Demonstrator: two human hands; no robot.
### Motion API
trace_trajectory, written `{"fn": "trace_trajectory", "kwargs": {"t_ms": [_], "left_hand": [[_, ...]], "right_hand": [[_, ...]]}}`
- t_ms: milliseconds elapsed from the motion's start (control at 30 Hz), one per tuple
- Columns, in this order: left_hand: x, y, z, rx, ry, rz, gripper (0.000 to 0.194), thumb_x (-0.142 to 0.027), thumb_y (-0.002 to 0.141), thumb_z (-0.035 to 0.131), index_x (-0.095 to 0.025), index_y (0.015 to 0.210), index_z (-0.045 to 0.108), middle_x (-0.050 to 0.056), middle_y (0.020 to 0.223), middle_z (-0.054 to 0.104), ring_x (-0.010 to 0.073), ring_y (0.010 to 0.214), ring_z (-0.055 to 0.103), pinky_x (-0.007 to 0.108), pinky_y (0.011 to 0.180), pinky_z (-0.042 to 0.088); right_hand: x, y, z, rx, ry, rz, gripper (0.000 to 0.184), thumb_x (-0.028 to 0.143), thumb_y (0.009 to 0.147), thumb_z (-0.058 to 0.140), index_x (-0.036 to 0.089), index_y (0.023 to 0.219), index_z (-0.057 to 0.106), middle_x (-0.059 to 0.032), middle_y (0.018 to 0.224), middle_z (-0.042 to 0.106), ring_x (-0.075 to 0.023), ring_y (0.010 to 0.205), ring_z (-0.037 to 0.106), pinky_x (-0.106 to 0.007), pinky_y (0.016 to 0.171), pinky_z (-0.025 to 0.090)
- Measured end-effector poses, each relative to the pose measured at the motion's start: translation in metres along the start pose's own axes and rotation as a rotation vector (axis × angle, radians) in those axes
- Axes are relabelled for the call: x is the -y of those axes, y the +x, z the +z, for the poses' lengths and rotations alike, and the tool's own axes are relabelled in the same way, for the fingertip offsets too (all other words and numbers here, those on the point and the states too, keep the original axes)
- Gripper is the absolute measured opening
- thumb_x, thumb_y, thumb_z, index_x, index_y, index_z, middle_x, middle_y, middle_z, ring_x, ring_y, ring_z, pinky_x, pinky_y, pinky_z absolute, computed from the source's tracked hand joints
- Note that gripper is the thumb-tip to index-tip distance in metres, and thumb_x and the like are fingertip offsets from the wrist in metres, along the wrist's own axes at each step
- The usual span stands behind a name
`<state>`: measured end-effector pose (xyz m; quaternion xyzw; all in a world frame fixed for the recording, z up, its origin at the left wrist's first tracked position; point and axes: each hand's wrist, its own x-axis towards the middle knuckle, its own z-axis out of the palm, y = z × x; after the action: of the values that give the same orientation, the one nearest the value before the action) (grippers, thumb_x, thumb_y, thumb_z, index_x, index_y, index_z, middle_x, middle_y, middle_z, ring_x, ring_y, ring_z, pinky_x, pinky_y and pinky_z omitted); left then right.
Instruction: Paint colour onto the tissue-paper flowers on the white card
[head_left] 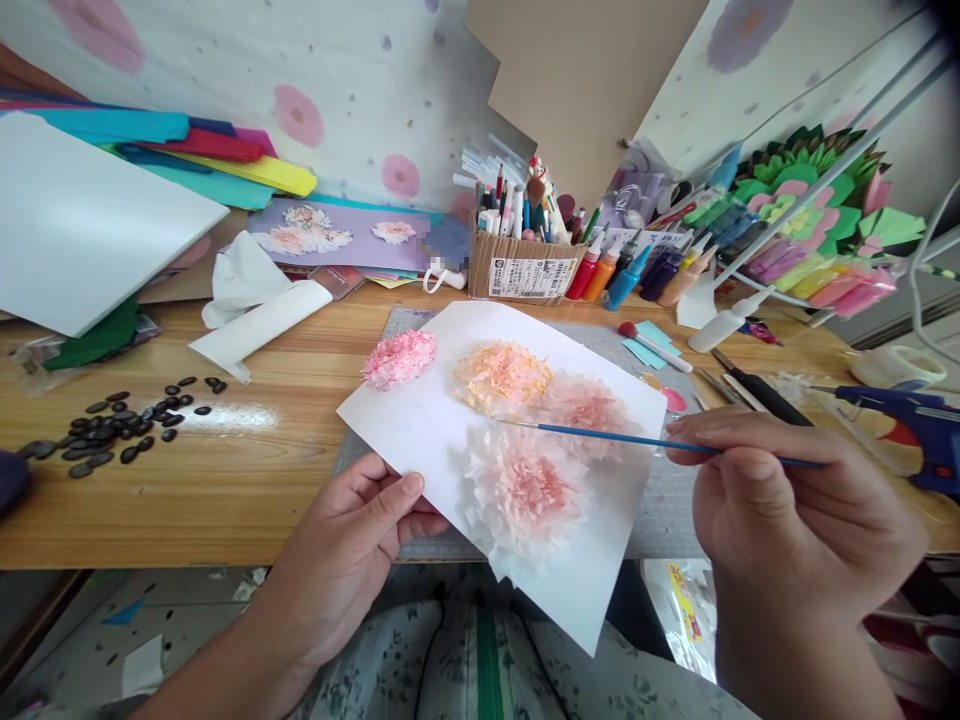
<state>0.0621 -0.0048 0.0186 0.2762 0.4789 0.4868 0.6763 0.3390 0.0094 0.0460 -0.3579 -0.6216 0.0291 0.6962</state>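
Observation:
My left hand pinches the lower left edge of a white sheet, holding it tilted above the table edge. Several fluffy tissue-paper flowers lie on the sheet: a deep pink one, a yellow-orange one, a pale pink one and a larger pink one. My right hand is closed on a thin blue paintbrush. The brush tip touches the top of the larger pink flower.
A grey cutting mat lies under the sheet on the wooden table. Dark seeds are scattered at left. A cardboard box of pens, paint bottles, a blue glue gun and coloured paper rolls stand behind.

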Motion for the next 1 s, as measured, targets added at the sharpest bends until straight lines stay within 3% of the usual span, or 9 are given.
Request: {"fn": "trace_trajectory", "kwargs": {"t_ms": [467, 667, 1000], "left_hand": [[-0.0019, -0.0002, 0.0010, 0.029, 0.012, -0.013, 0.031, -0.040, 0.072, 0.092, -0.023, 0.095, 0.079, 0.005, 0.091, 0.078, 0.0228, 0.082, 0.071, 0.039, 0.074, 0.066], [-0.0029, -0.0009, 0.0031, 0.031, 0.006, -0.002, 0.031, -0.039, 0.071, 0.093, -0.022, 0.094, 0.080, 0.005, 0.089, 0.078, 0.0206, 0.079, 0.071, 0.034, 0.071, 0.066], [-0.0069, -0.0013, 0.0059, 0.016, 0.004, -0.014, 0.031, -0.039, 0.066, 0.096, -0.020, 0.083, 0.078, 0.005, 0.080, 0.076, 0.0204, 0.075, 0.071, 0.033, 0.068, 0.065]], "right_hand": [[-0.0060, 0.0017, -0.0013, -0.038, -0.089, -0.023, 0.005, 0.022, 0.088, 0.073, 0.023, 0.089, 0.078, 0.0003, 0.070, 0.073, -0.0196, 0.063, 0.070, -0.036, 0.054, 0.054], [-0.0025, 0.0031, 0.0061, 0.039, -0.025, -0.080, 0.012, 0.014, 0.087, 0.071, 0.021, 0.094, 0.078, -0.0013, 0.072, 0.073, -0.0181, 0.062, 0.068, -0.033, 0.050, 0.050], [-0.0086, 0.0023, -0.0019, -0.022, -0.064, -0.048, 0.007, 0.017, 0.087, 0.073, 0.020, 0.090, 0.079, -0.0003, 0.069, 0.072, -0.0191, 0.063, 0.070, -0.034, 0.052, 0.051]]}}
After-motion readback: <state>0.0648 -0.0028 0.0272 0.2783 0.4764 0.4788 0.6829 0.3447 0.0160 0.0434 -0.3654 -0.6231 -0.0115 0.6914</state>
